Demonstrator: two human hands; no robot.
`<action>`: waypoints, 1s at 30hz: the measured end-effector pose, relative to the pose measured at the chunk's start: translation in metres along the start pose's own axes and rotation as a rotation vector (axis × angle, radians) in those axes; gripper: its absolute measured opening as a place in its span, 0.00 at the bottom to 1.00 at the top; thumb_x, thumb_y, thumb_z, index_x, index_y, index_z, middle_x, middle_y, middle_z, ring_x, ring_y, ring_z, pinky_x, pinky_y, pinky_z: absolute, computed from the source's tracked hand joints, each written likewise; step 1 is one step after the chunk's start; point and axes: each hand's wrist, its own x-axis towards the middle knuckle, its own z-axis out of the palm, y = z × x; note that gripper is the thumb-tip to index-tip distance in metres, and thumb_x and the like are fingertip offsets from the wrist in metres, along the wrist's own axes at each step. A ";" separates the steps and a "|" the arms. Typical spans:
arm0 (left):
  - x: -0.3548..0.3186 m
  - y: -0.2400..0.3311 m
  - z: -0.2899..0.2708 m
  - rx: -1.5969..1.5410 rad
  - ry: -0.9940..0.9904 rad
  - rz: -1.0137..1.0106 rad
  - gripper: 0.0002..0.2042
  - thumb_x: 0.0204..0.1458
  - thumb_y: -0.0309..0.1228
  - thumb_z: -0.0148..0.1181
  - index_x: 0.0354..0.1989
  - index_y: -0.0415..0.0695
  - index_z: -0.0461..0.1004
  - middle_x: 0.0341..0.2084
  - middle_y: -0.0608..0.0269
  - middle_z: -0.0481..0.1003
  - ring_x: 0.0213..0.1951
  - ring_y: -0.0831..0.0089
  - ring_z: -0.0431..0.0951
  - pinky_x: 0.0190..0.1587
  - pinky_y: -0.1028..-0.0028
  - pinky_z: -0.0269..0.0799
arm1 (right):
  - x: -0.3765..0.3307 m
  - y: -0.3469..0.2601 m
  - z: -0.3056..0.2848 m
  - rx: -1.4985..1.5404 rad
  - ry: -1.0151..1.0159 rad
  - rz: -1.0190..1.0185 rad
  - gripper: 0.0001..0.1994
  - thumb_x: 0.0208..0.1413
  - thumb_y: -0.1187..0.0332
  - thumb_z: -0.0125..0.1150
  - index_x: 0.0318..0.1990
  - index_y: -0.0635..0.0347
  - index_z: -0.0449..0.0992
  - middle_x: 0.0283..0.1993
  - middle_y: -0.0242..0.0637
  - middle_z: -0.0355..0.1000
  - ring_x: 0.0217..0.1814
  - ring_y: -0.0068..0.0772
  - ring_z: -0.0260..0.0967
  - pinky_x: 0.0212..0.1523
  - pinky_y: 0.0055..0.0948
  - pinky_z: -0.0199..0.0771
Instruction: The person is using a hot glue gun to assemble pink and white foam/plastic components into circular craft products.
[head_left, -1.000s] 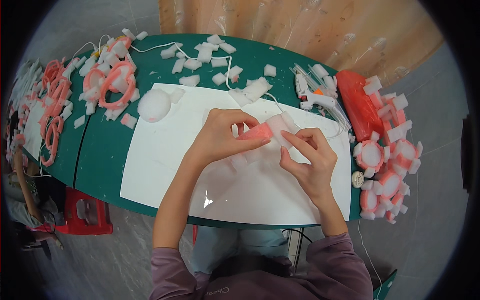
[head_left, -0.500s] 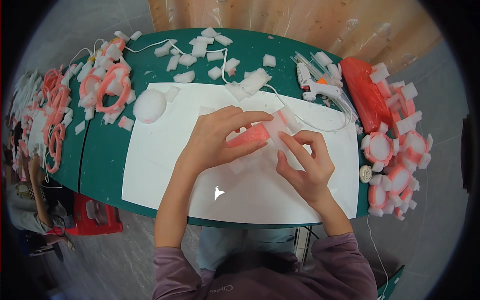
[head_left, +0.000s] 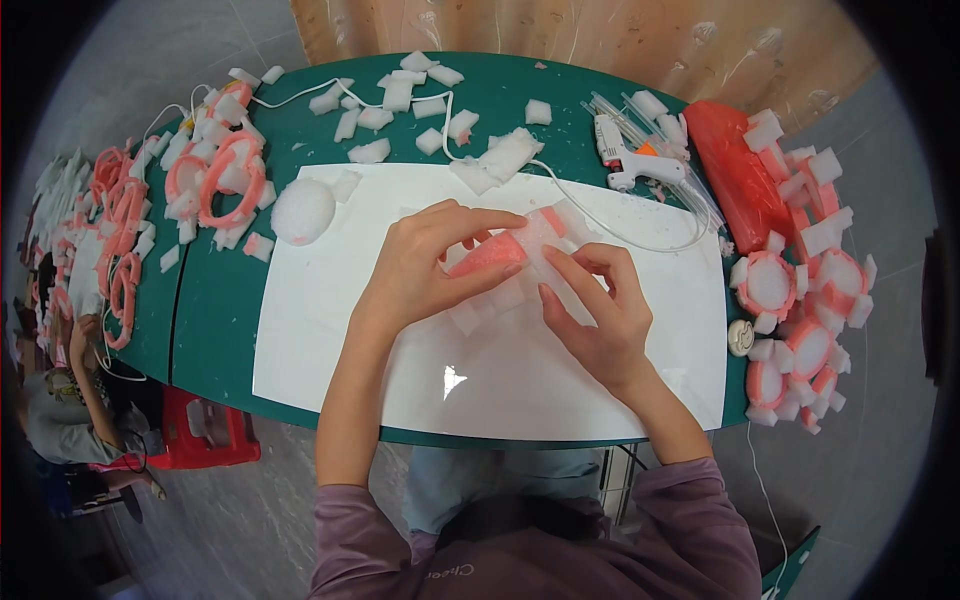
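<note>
Over the white sheet [head_left: 320, 340], my left hand [head_left: 415, 265] grips a pink foam strip [head_left: 490, 254] between its thumb and fingers. White foam pieces are joined to the strip, one of them a white foam block [head_left: 537, 233] at its right. My right hand [head_left: 605, 325] has its index fingertip against that block and its thumb lower down on the same side. The fingers cover part of the strip, so its full shape is hidden. A white foam dome [head_left: 303, 212] lies at the sheet's upper left corner.
Loose white foam pieces [head_left: 397, 95] lie on the green table [head_left: 215, 345]. At the back right are a white glue gun [head_left: 645, 168] with its cord, clear sticks and a red bag [head_left: 735, 175]. Foam rings [head_left: 768, 287] pile up at right, more at left. A person [head_left: 60, 410] sits far left.
Both hands have shifted slightly left with the foam piece, which stays in their grip. The whole view has also moved a little.
</note>
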 end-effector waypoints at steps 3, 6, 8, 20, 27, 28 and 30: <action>0.000 -0.001 0.000 -0.006 0.004 -0.001 0.15 0.33 0.29 0.63 0.34 0.46 0.76 0.29 0.66 0.76 0.25 0.78 0.70 0.21 0.82 0.59 | 0.000 0.001 0.001 0.007 0.002 -0.028 0.20 0.33 0.80 0.62 0.41 0.63 0.72 0.33 0.38 0.62 0.31 0.30 0.63 0.30 0.22 0.67; -0.001 0.000 -0.001 -0.013 0.001 -0.012 0.15 0.33 0.29 0.63 0.34 0.45 0.75 0.29 0.66 0.76 0.25 0.78 0.71 0.21 0.82 0.59 | 0.000 0.002 0.001 0.010 -0.004 -0.053 0.21 0.34 0.81 0.61 0.42 0.64 0.70 0.33 0.39 0.61 0.30 0.31 0.63 0.30 0.23 0.67; -0.001 -0.001 -0.002 -0.006 -0.006 -0.015 0.15 0.33 0.30 0.63 0.34 0.45 0.76 0.29 0.65 0.76 0.25 0.78 0.71 0.21 0.82 0.59 | 0.000 0.002 0.001 0.008 -0.004 -0.056 0.21 0.34 0.80 0.61 0.43 0.63 0.70 0.33 0.39 0.61 0.30 0.31 0.63 0.30 0.23 0.67; 0.001 0.001 -0.005 -0.090 -0.002 -0.029 0.15 0.33 0.30 0.62 0.35 0.44 0.76 0.29 0.62 0.74 0.27 0.76 0.71 0.23 0.82 0.63 | -0.002 0.000 0.002 0.076 -0.022 0.003 0.22 0.36 0.80 0.61 0.45 0.63 0.69 0.39 0.42 0.61 0.34 0.34 0.63 0.33 0.24 0.67; 0.001 0.003 -0.003 -0.146 0.000 -0.062 0.14 0.33 0.30 0.63 0.33 0.44 0.76 0.27 0.64 0.72 0.29 0.76 0.71 0.25 0.82 0.65 | -0.003 0.004 0.003 0.057 -0.070 -0.049 0.21 0.38 0.81 0.59 0.45 0.65 0.67 0.47 0.44 0.61 0.38 0.38 0.61 0.37 0.28 0.67; 0.001 0.003 -0.003 -0.146 -0.004 -0.058 0.14 0.33 0.30 0.63 0.33 0.44 0.76 0.27 0.64 0.72 0.29 0.76 0.71 0.25 0.82 0.65 | -0.003 0.004 0.003 0.062 -0.075 -0.037 0.21 0.38 0.81 0.58 0.45 0.66 0.67 0.46 0.44 0.61 0.38 0.38 0.61 0.37 0.28 0.67; 0.000 0.003 -0.003 -0.164 0.010 -0.083 0.14 0.33 0.31 0.64 0.33 0.45 0.76 0.26 0.66 0.68 0.30 0.76 0.70 0.25 0.82 0.66 | -0.004 0.004 0.004 0.058 -0.077 -0.043 0.21 0.38 0.81 0.58 0.45 0.66 0.67 0.46 0.44 0.61 0.38 0.38 0.61 0.36 0.28 0.67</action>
